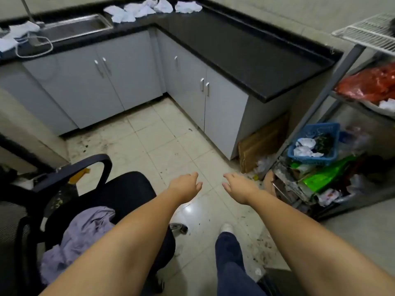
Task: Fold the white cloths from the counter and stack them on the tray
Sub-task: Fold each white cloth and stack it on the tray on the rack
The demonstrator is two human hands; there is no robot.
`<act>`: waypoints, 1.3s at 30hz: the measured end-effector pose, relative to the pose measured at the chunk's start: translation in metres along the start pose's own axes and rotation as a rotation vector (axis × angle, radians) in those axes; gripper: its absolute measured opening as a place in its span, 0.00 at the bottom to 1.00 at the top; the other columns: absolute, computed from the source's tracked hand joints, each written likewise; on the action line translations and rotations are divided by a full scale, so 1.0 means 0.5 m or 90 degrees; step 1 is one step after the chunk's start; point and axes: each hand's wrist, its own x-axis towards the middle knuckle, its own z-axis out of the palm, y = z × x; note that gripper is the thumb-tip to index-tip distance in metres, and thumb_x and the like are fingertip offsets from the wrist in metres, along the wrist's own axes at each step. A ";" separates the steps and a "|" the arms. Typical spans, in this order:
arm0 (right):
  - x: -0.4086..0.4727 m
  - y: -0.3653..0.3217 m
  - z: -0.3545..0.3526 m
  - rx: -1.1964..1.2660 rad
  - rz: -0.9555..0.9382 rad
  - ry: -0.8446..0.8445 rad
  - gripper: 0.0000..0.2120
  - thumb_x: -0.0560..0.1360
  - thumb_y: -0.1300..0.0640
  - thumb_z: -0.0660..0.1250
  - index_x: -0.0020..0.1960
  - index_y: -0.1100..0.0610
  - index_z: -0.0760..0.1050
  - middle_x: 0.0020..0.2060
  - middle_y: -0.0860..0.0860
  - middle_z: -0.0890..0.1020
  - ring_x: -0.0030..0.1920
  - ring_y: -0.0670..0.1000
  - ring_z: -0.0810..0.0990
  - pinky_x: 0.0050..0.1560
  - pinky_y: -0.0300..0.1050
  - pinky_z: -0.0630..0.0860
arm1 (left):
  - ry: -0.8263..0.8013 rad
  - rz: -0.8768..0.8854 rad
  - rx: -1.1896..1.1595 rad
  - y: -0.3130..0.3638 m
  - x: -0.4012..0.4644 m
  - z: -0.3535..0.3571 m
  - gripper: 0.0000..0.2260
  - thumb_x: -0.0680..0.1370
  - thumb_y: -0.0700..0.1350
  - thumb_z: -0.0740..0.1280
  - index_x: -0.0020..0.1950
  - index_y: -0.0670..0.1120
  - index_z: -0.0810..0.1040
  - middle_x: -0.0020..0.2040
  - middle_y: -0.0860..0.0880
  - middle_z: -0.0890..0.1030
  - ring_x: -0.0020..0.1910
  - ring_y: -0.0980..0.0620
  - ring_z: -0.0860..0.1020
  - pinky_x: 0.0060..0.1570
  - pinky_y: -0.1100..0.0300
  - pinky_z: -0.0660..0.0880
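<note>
An L-shaped black counter (245, 50) is seen on grey cabinets (119, 82), w/ a steel sink (74, 27) set into its left part. The floor (171, 142) is of pale tiles, stained near the cabinet base. A black office chair (119, 195) is placed at lower left, and a lilac garment (83, 233) is laid on its seat. At right a metal rack (333, 86) is found, w/ a red plastic bag (369, 84) on a shelf and a blue basket (316, 144) lower down; a cardboard piece (260, 144) is leaned betw. rack and cabinet.

The white cloths (149, 8) are piled crumpled at the far corner of the counter, well apart from both hands. More white fabric (19, 33) is seen left of the sink, partly cut off by the frame edge. The pile is blurred, so an exact count cannot be given; approx. five or six lumps are made out. No tray can be identified w/ certainty.

Two hands are stretched forward above the floor. The left hand (187, 185) and the right hand (239, 184) are kept loose, fingers slightly bent and apart, nothing is held. Four cabinet handles are counted in two pairs, plus one single. One leg in jeans (229, 253) is visible.
</note>
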 end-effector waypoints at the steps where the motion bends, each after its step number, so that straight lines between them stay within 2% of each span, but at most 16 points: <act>1: 0.022 0.010 -0.020 -0.010 -0.002 0.000 0.23 0.82 0.48 0.47 0.74 0.55 0.57 0.70 0.56 0.66 0.67 0.59 0.69 0.63 0.55 0.70 | -0.005 -0.006 0.000 0.006 0.031 -0.012 0.20 0.82 0.53 0.51 0.70 0.44 0.63 0.62 0.42 0.75 0.56 0.43 0.76 0.49 0.51 0.72; 7: 0.190 0.082 -0.163 -0.047 -0.040 0.010 0.22 0.82 0.48 0.47 0.73 0.55 0.59 0.68 0.56 0.69 0.64 0.58 0.71 0.61 0.55 0.72 | 0.004 -0.055 -0.021 0.051 0.234 -0.114 0.19 0.82 0.53 0.51 0.68 0.44 0.66 0.64 0.42 0.75 0.60 0.42 0.75 0.55 0.50 0.72; 14: 0.395 0.094 -0.295 -0.076 -0.093 -0.006 0.22 0.82 0.48 0.47 0.73 0.55 0.58 0.68 0.56 0.68 0.63 0.59 0.72 0.59 0.54 0.72 | 0.035 -0.080 -0.050 0.044 0.408 -0.228 0.19 0.82 0.53 0.51 0.68 0.45 0.67 0.64 0.43 0.75 0.60 0.43 0.75 0.55 0.50 0.72; 24: 0.797 -0.042 -0.466 -0.130 -0.178 -0.006 0.22 0.83 0.49 0.48 0.74 0.56 0.57 0.68 0.57 0.67 0.63 0.60 0.71 0.57 0.54 0.72 | 0.070 -0.192 -0.150 -0.220 0.680 -0.409 0.19 0.82 0.53 0.51 0.67 0.44 0.68 0.63 0.42 0.75 0.59 0.42 0.75 0.55 0.51 0.72; 31: 1.068 -0.157 -0.648 -0.132 -0.154 0.032 0.21 0.83 0.50 0.49 0.73 0.57 0.57 0.67 0.57 0.68 0.63 0.60 0.71 0.55 0.53 0.71 | 0.101 -0.192 -0.141 -0.433 0.905 -0.631 0.18 0.82 0.54 0.51 0.64 0.44 0.70 0.61 0.43 0.77 0.58 0.43 0.76 0.54 0.51 0.74; 35: 1.204 -0.177 -0.741 -0.121 -0.138 0.059 0.20 0.83 0.50 0.49 0.71 0.58 0.60 0.65 0.58 0.69 0.61 0.60 0.73 0.53 0.52 0.72 | 0.100 -0.175 -0.137 -0.506 1.037 -0.727 0.18 0.82 0.54 0.52 0.63 0.44 0.71 0.60 0.43 0.78 0.58 0.42 0.76 0.56 0.50 0.73; 39: 1.363 -0.185 -0.845 -0.106 -0.124 0.113 0.19 0.82 0.51 0.49 0.71 0.57 0.61 0.64 0.57 0.70 0.60 0.59 0.73 0.53 0.52 0.73 | 0.106 -0.141 -0.108 -0.555 1.189 -0.829 0.17 0.82 0.53 0.52 0.62 0.43 0.70 0.59 0.42 0.78 0.58 0.42 0.76 0.52 0.53 0.71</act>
